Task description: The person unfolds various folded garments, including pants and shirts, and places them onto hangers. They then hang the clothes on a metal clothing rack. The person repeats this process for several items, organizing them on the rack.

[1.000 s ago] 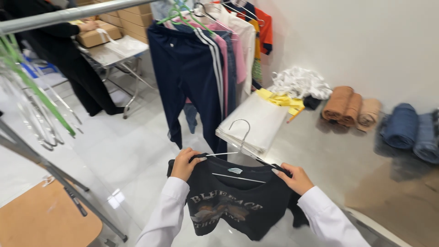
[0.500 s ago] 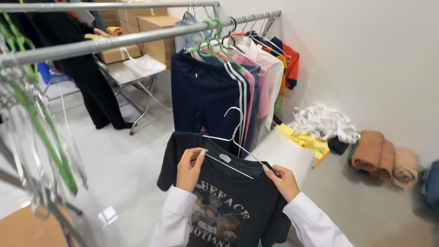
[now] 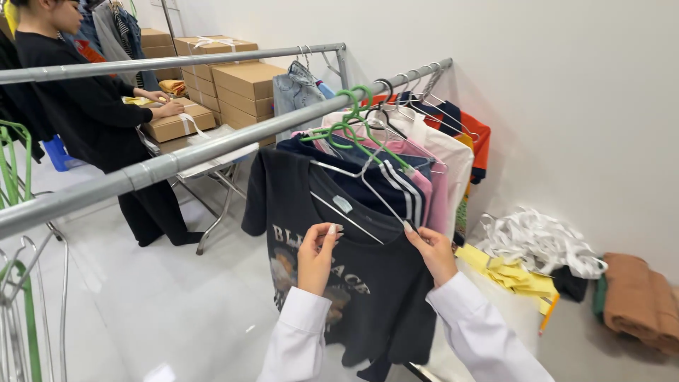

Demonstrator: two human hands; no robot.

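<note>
A black printed t-shirt (image 3: pixel 368 283) hangs on a thin metal hanger (image 3: pixel 353 191) that I hold up close to the grey clothes rail (image 3: pixel 212 145). My left hand (image 3: pixel 316 258) pinches the hanger's lower wire and the shirt's neckline. My right hand (image 3: pixel 431 251) grips the hanger's right arm at the shirt's shoulder. Both sleeves are white. The hanger's hook sits near the rail, among green hangers (image 3: pixel 353 120); whether it rests on the rail is unclear.
Several garments (image 3: pixel 424 152) hang on the rail to the right. A person in black (image 3: pixel 92 113) works at a folding table with cardboard boxes (image 3: pixel 240 78) behind. White, yellow and brown cloth piles (image 3: pixel 544 244) lie by the wall. Another rail (image 3: pixel 141 64) crosses above.
I have lifted the t-shirt on its hanger from low over the floor up to the rail. My view has risen and turned towards the rail and the boxes.
</note>
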